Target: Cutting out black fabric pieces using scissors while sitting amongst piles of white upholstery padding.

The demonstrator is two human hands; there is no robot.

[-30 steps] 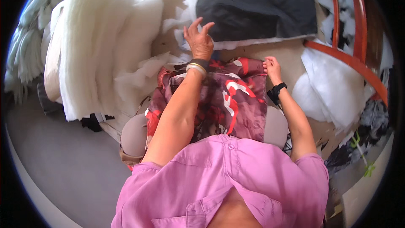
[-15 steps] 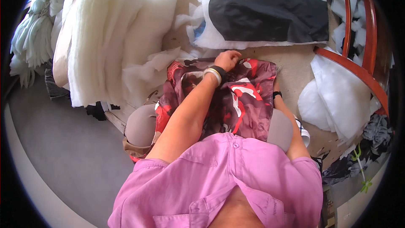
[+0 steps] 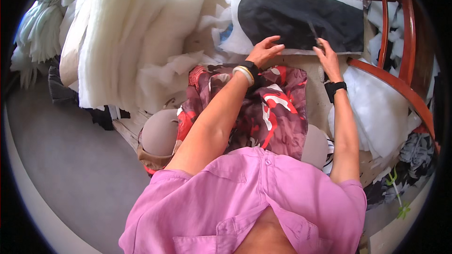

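A black fabric panel [image 3: 301,16] lies on a sheet of white batting [image 3: 231,42], its left end rounded. My right hand [image 3: 328,61] is closed around what looks like a pair of scissors [image 3: 312,29], with the thin blade pointing away over the black fabric. Motion blurs the scissors, and my fingers cover most of the handles. Close to the near edge of the batting, my left hand [image 3: 266,51] hovers with fingers apart and nothing in them. Red and maroon camouflage cloth [image 3: 278,108] is draped over my lap, below both hands.
A thick stack of white batting [image 3: 122,42] rises on the left. At the right stands a reddish wooden frame [image 3: 400,80], with more white batting [image 3: 372,108] beside it. Dark fabric scraps [image 3: 419,153] lie at the lower right, near a green plastic piece [image 3: 393,178].
My right hand has come up from beside my right knee to the black fabric, bringing the scissors into view. The left hand has lifted off the camouflage cloth and opened, moving slightly right and away.
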